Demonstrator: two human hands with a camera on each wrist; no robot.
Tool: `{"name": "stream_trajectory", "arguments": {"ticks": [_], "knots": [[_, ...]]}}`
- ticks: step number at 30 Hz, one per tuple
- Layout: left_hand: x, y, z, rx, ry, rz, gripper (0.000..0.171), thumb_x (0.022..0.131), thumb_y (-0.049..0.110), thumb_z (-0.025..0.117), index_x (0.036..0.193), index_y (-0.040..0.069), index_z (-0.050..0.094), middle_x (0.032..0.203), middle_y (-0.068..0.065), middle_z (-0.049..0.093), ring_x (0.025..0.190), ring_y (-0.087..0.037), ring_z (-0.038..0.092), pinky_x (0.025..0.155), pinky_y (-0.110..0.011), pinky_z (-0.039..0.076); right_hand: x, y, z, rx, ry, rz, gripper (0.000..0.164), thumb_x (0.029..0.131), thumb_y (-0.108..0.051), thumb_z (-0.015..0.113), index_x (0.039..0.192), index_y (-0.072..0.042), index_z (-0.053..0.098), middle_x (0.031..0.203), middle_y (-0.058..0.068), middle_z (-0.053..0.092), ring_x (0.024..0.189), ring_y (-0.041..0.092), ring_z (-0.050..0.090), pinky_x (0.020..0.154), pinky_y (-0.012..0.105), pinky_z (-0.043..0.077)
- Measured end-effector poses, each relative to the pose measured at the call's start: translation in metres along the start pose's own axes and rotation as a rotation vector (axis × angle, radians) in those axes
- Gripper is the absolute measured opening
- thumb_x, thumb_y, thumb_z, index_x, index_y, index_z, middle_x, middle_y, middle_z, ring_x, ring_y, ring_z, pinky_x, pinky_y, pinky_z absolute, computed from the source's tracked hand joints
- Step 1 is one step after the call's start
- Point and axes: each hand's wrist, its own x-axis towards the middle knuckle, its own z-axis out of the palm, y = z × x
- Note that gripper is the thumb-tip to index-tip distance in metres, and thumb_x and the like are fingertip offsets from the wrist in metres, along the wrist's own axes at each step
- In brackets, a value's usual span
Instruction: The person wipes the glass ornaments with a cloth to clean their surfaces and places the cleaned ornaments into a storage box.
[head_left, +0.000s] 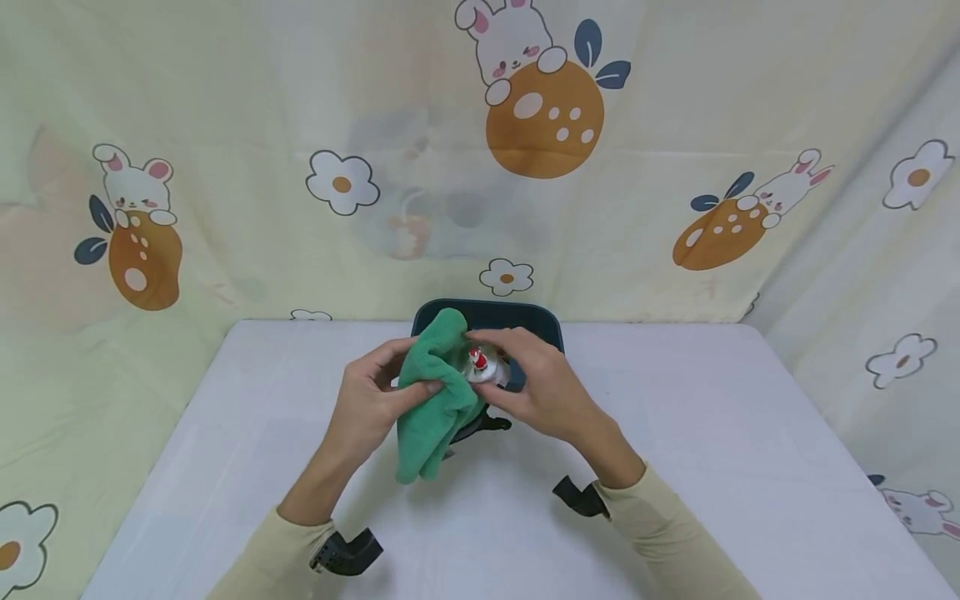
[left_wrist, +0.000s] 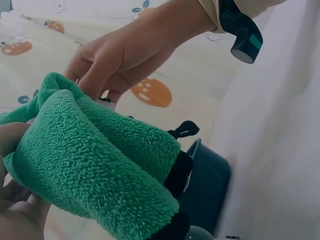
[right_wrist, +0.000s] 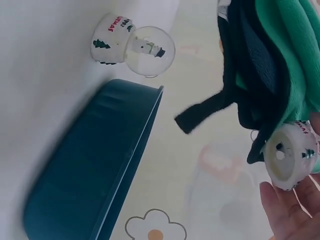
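In the head view my left hand (head_left: 375, 392) pinches a green terry cloth (head_left: 438, 400), thumb in front and fingers behind. Dark trim edges the cloth (left_wrist: 90, 160) in the left wrist view, with a black strap loop (left_wrist: 186, 129) sticking out. My right hand (head_left: 536, 379) grips a small snow globe (head_left: 486, 367) with a red figure inside, between thumb and fingers. The globe's glass presses against the cloth. Its white Christmas base (right_wrist: 290, 155) faces the camera in the right wrist view, fingers (right_wrist: 280, 210) around it.
A dark blue bin (head_left: 487, 313) stands at the table's back edge, just beyond my hands. Beside it in the right wrist view is a second snow globe (right_wrist: 127, 47) with a snowman inside. A patterned curtain (head_left: 420, 242) hangs behind the white table (head_left: 675, 417).
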Motion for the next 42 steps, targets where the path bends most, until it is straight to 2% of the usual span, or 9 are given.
{"name": "stream_trajectory", "arguments": {"ticks": [6,10,16,21,31,36,42], "knots": [[-0.001,-0.002,-0.006,0.025,-0.02,-0.052,0.05,0.086,0.006,0.081,0.133,0.011,0.064,0.13,-0.005,0.065,0.117,-0.025,0.063,0.09,-0.034,0.059,0.001,0.009,-0.006,0.208,-0.023,0.091,0.055,0.085,-0.008,0.083,0.134,-0.005,0.06,0.125,0.004,0.066,0.109,0.016,0.067,0.094,0.029,0.057],[-0.003,-0.004,-0.012,0.046,-0.015,-0.065,0.051,0.085,0.007,0.082,0.133,0.012,0.065,0.13,-0.004,0.066,0.116,-0.025,0.064,0.089,-0.034,0.059,0.0,0.017,-0.011,0.29,-0.047,0.153,0.053,0.085,-0.008,0.083,0.133,-0.008,0.061,0.126,0.002,0.064,0.111,0.016,0.066,0.096,0.029,0.056],[-0.006,-0.006,-0.022,0.055,-0.004,-0.074,0.052,0.084,0.006,0.082,0.133,0.012,0.065,0.13,-0.004,0.066,0.117,-0.026,0.063,0.088,-0.033,0.059,-0.001,0.027,-0.015,0.308,-0.07,0.266,0.054,0.085,-0.012,0.083,0.135,-0.013,0.062,0.128,0.0,0.066,0.112,0.016,0.065,0.097,0.037,0.056],[-0.009,-0.007,-0.03,0.061,0.003,-0.087,0.052,0.084,0.005,0.082,0.132,0.012,0.066,0.13,-0.004,0.066,0.116,-0.024,0.064,0.086,-0.032,0.059,-0.002,0.035,-0.016,0.346,-0.098,0.35,0.052,0.084,-0.014,0.085,0.131,-0.013,0.062,0.126,0.0,0.066,0.111,0.017,0.064,0.099,0.034,0.055],[-0.012,-0.008,-0.049,0.095,-0.001,-0.081,0.052,0.085,0.004,0.081,0.134,0.009,0.065,0.129,-0.006,0.066,0.114,-0.021,0.065,0.085,-0.03,0.06,0.001,0.052,-0.021,0.417,-0.157,0.397,0.05,0.086,-0.015,0.083,0.131,-0.018,0.062,0.125,0.0,0.064,0.111,0.02,0.062,0.099,0.035,0.055],[-0.014,-0.006,-0.056,0.109,-0.002,-0.091,0.053,0.085,0.003,0.081,0.134,0.01,0.065,0.129,-0.006,0.066,0.112,-0.021,0.066,0.084,-0.03,0.06,0.002,0.064,-0.022,0.413,-0.183,0.4,0.053,0.087,-0.009,0.081,0.136,-0.013,0.061,0.131,0.001,0.062,0.117,0.02,0.061,0.103,0.032,0.052],[-0.017,-0.004,-0.066,0.123,-0.006,-0.128,0.053,0.085,0.004,0.081,0.134,0.011,0.065,0.13,-0.005,0.065,0.113,-0.023,0.065,0.085,-0.031,0.06,0.003,0.08,-0.021,0.428,-0.201,0.422,0.054,0.088,-0.005,0.079,0.138,-0.012,0.06,0.134,0.003,0.061,0.121,0.02,0.061,0.103,0.035,0.052]]}}
